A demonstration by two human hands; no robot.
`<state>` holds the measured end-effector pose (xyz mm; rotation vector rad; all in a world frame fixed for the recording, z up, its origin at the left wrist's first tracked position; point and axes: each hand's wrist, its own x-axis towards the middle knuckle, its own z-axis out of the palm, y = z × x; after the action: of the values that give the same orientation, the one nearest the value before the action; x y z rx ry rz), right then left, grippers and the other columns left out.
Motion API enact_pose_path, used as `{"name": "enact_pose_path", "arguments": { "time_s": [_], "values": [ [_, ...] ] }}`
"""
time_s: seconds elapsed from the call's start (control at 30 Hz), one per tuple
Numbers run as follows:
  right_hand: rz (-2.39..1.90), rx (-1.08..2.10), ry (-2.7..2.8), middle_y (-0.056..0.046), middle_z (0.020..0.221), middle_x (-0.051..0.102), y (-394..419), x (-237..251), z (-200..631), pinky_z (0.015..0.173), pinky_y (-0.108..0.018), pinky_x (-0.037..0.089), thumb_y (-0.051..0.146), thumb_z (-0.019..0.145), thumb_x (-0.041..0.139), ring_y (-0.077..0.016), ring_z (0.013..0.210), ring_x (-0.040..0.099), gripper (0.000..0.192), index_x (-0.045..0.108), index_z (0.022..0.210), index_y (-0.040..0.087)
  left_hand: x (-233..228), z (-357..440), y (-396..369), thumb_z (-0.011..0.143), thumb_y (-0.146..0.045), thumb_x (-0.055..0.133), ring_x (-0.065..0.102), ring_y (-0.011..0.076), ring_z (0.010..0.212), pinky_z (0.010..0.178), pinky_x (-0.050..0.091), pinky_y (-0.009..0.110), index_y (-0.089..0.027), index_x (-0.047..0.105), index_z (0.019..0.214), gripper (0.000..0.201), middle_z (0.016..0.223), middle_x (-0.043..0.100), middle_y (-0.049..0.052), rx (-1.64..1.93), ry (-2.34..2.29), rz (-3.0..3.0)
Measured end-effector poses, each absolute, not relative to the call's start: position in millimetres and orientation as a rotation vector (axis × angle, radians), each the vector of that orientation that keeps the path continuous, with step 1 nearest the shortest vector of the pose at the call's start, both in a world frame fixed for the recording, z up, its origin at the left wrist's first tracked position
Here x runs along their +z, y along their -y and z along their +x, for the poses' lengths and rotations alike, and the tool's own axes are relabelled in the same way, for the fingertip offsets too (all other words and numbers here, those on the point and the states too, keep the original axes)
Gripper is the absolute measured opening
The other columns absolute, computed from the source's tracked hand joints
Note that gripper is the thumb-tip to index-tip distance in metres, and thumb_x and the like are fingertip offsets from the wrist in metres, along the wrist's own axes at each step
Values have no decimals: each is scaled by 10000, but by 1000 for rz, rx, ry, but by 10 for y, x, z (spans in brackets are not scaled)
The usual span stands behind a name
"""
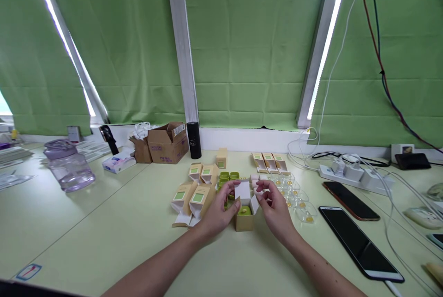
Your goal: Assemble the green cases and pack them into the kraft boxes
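A small tan carton [244, 221] stands upright on the pale green table [104, 223], its white top flaps open and a green round item [244, 210] sitting inside. My left hand [219, 211] grips the carton's left side, fingers by the flap. My right hand [273, 207] is at the carton's right flap, fingertips pinched near a small pale piece; I cannot tell whether it holds it. Left of the carton lie several flat tan cartons with green labels [194, 197]. Behind it sit green caps [229, 177].
Clear small cups with yellow dots [297, 200] line the right. Two phones [360, 241] and a power strip [349, 172] with cables lie at right. A brown cardboard box [168, 143], black cylinder [194, 140], tissue pack [118, 163] and clear jug [68, 164] stand at the back left.
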<state>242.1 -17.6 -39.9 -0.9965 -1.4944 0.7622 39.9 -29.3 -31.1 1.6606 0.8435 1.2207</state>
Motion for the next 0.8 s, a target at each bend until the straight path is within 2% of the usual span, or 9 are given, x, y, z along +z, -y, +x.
{"name": "enact_pose_path", "arguments": {
  "time_s": [0.23, 0.5, 0.8],
  "values": [
    [-957, 814, 1464, -43, 1052, 607, 140, -450, 2413, 660, -304, 462, 288, 909, 590, -171, 713, 566, 293, 570, 1199, 252, -340, 437, 306, 936, -324, 717, 492, 331, 1432, 1210, 370, 499, -252, 505, 1385, 501, 1471, 556, 150, 1249, -856, 1636],
    [-927, 887, 1436, -23, 1028, 599, 114, -487, 2401, 651, -292, 454, 279, 879, 599, -155, 690, 555, 322, 561, 1199, 261, -321, 484, 313, 868, -182, 691, 545, 318, 1359, 1162, 411, 478, -246, 503, 1344, 516, 1381, 599, 137, 1266, -893, 1609],
    [-910, 947, 1413, -28, 1020, 621, 112, -505, 2390, 601, -274, 450, 282, 822, 609, -152, 675, 548, 392, 569, 1211, 266, -323, 492, 318, 838, -125, 653, 548, 308, 1350, 1143, 414, 459, -243, 496, 1337, 536, 1393, 594, 129, 1269, -933, 1642]
  ]
}}
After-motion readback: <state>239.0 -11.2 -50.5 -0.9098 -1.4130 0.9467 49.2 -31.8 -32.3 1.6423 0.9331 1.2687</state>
